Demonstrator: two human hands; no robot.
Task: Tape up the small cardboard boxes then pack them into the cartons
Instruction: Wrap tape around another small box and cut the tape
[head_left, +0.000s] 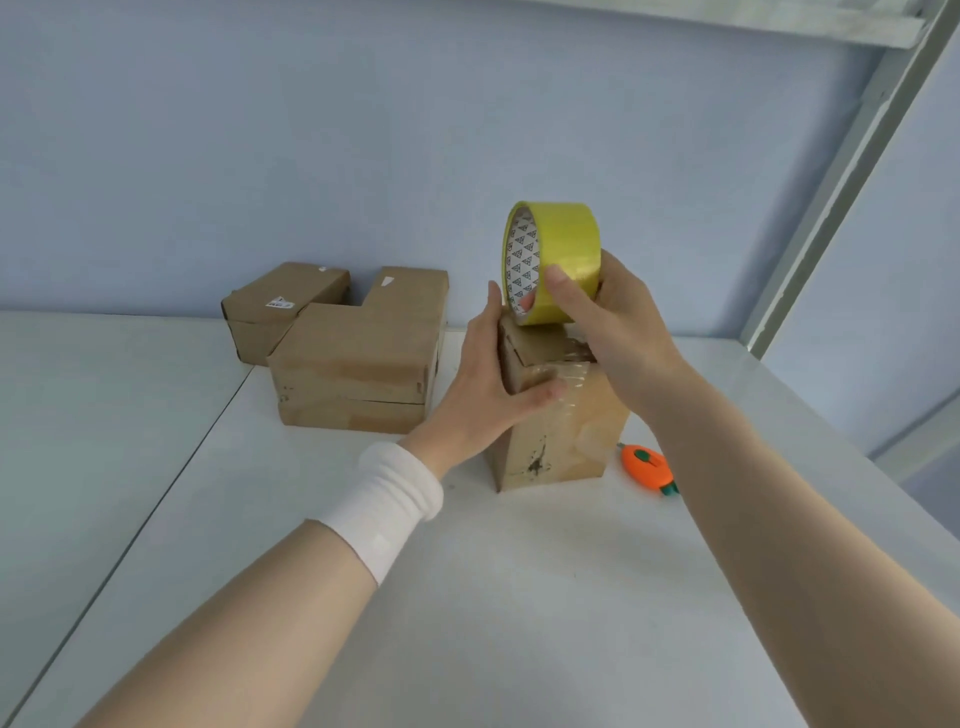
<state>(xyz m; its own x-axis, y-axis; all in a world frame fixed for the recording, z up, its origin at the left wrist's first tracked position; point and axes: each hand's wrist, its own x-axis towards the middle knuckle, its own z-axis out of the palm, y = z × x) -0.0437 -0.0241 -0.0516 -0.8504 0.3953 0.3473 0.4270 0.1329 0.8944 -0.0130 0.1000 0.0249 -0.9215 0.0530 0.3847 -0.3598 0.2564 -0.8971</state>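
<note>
A small cardboard box (563, 436) stands on end on the white table (467, 597), right of centre. My left hand (488, 384) grips its upper left side, thumb pressed on clear tape that runs down the front. My right hand (608, 312) holds a yellow tape roll (561, 254) upright just above the box's top, a finger inside the core. Clear tape runs from the roll over the box's top edge.
Three more cardboard boxes sit at the back: one in front (358, 369), one behind it (415, 286), one to the left (280, 306). An orange carrot-shaped cutter (647, 465) lies right of the box. A metal shelf post (841, 171) rises at the right.
</note>
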